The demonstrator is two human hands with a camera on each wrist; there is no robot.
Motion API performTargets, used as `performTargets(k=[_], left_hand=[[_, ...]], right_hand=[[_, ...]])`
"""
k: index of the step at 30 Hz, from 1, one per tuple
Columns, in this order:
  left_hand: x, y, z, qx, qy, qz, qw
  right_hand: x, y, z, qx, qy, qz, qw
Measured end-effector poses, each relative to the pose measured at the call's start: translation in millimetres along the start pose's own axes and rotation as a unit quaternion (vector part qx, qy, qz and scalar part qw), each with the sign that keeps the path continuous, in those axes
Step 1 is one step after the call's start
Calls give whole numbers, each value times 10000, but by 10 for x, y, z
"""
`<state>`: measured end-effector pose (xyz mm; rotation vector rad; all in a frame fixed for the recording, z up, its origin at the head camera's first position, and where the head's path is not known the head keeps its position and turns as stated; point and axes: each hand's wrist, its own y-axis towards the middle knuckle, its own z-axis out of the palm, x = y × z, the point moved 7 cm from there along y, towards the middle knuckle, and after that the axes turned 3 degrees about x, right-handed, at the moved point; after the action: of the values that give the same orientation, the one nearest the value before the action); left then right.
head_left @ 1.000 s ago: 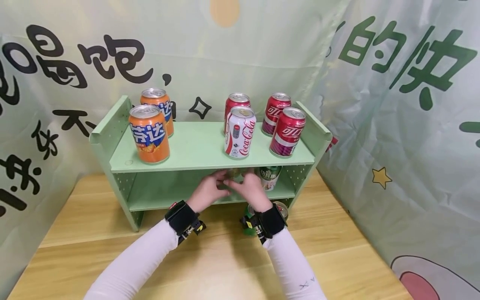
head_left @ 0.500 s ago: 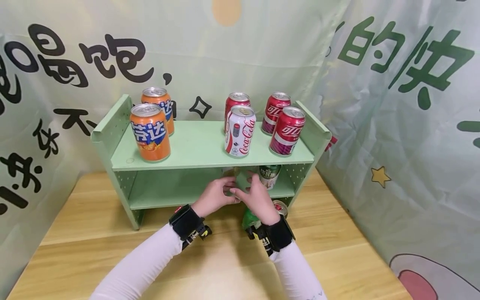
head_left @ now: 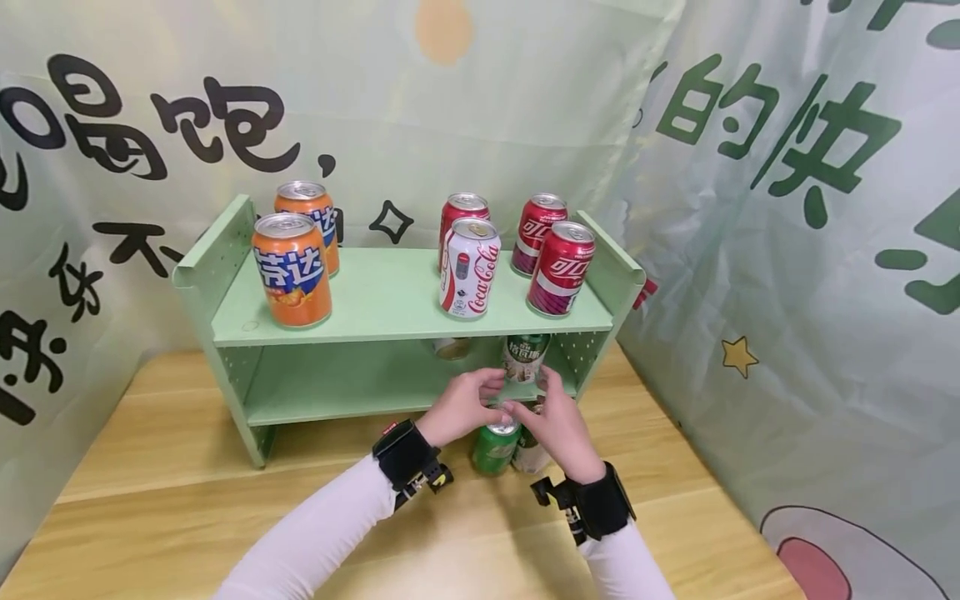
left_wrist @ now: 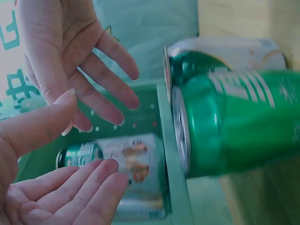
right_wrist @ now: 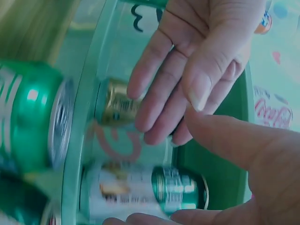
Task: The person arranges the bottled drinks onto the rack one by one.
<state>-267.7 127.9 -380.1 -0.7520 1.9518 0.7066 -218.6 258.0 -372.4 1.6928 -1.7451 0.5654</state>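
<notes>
On the lower shelf, toward its right end, stands a green-and-white drink can [head_left: 523, 360]. My left hand [head_left: 459, 408] is to the left in front of it, fingers extended and holding nothing. To its right is my right hand [head_left: 561, 432], its fingers spread, also without an object. The thumbs come close together in front of the shelf; whether they touch I cannot tell. Below the hands a green can [head_left: 495, 450] stands on the table, beside a second green-and-white can [head_left: 531, 454] partly hidden by the right hand. A gold can [right_wrist: 119, 102] sits further left on the lower shelf.
The light green two-tier shelf [head_left: 315, 396] stands on a wooden table [head_left: 172, 500]. Its upper board carries two orange cans [head_left: 292, 271] at left, a white Coca-Cola can [head_left: 471, 271] with a red can behind, and two dark red cans [head_left: 561, 271] at right. Printed cloth hangs behind.
Both hands have drawn back from around the gold can and shifted right, toward the green-and-white can on the lower shelf. The gold can stays on that shelf. The head view has turned slightly.
</notes>
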Motion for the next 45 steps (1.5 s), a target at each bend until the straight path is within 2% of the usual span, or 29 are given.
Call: performTargets(k=[5, 10, 14, 15, 18, 23, 29, 32, 37, 42, 45], left_hand=[[-27, 11, 164, 102, -320, 73, 9994], [-82, -7, 296, 291, -529, 125, 9981], [-81, -19, 414, 360, -413, 133, 9984], [-76, -23, 447, 352, -361, 152, 9986], [-40, -46, 543, 209, 33, 207, 9996], [67, -180, 718, -101, 663, 107, 9977], [225, -446, 997, -22, 860, -16, 9963], [314, -523, 1093, -60, 819, -13, 9966], [429, -543, 1148, -217, 689, 63, 9974], [559, -521, 1161, -318, 537, -61, 9980], [619, -508, 1165, -404, 391, -90, 9984]], right_hand=[[-177, -66, -74, 122, 130, 216, 9996], [-314, -71, -110, -45, 152, -17, 9999], [-418, -58, -71, -101, 130, -53, 9999], [-403, -72, -76, -70, 179, 63, 9998], [-489, -79, -38, -64, 146, 64, 9999], [-703, -125, 81, -48, 310, 34, 9995], [-983, -153, 238, -129, 742, -98, 9971], [-1064, -156, 266, -236, 902, -237, 9954], [-1160, -109, 316, -128, 1097, -225, 9936], [-1227, -54, 327, -87, 1257, -91, 9920], [-1224, -30, 311, -109, 1346, -154, 9907]])
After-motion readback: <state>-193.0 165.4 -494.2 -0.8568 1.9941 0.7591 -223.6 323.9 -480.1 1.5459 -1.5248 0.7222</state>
